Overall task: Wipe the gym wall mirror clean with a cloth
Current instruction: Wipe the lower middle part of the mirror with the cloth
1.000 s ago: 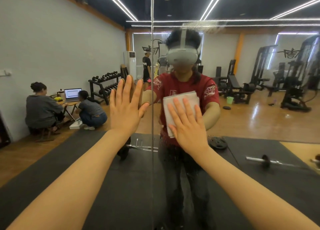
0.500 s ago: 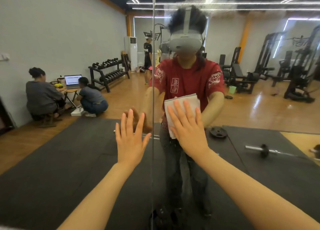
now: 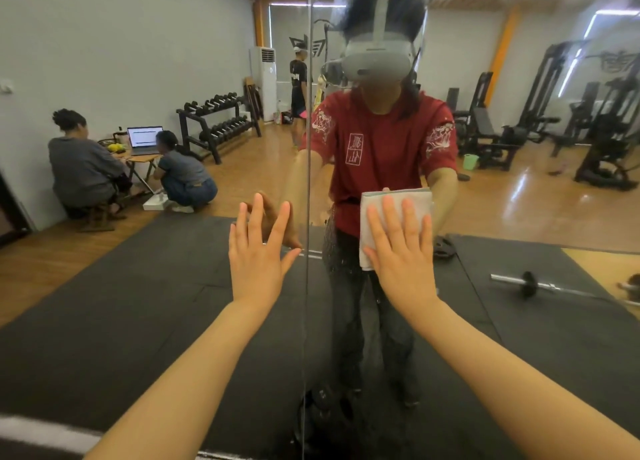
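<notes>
The wall mirror fills the head view, with a vertical seam between two panels near the middle. A folded white cloth lies flat on the right panel. My right hand presses it against the glass with straight, spread fingers. My left hand rests flat on the left panel just beside the seam, fingers straight, holding nothing. A smeared, hazy patch shows on the glass near the top.
The mirror reflects me in a red shirt, black floor mats, a barbell, a dumbbell rack, weight machines and people by a laptop. The mirror's bottom edge runs along the lower left.
The view has tilted downward. My left hand has slid down the left panel. My right hand with the cloth has moved a little lower and to the right.
</notes>
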`<action>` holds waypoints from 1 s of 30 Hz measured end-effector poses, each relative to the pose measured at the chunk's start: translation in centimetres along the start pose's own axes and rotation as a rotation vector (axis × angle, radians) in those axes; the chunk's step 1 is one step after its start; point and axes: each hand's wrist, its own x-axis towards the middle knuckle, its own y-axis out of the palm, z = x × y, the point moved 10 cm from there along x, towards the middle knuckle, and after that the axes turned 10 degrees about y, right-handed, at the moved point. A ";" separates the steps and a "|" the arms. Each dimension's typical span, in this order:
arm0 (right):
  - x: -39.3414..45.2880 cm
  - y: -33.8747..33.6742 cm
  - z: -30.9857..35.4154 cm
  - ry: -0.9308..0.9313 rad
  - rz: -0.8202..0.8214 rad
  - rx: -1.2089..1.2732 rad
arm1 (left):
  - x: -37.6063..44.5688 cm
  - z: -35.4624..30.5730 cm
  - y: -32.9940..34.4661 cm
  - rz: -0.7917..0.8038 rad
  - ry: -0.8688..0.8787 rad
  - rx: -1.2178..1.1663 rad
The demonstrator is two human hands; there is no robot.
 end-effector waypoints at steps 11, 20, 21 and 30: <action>7.2 -2.7 4.1 -0.038 -0.060 -0.006 | -0.1 0.3 0.0 0.012 0.024 0.005; 5.0 -0.9 6.5 -0.230 -0.063 -0.064 | -0.3 0.3 0.1 -0.006 0.020 0.007; 5.0 -0.9 6.5 -0.254 -0.058 -0.073 | -0.3 0.2 0.0 -0.006 0.022 0.010; 17.2 -6.9 6.7 -0.190 -0.102 0.035 | -1.3 2.6 -0.1 -0.008 -0.264 -0.135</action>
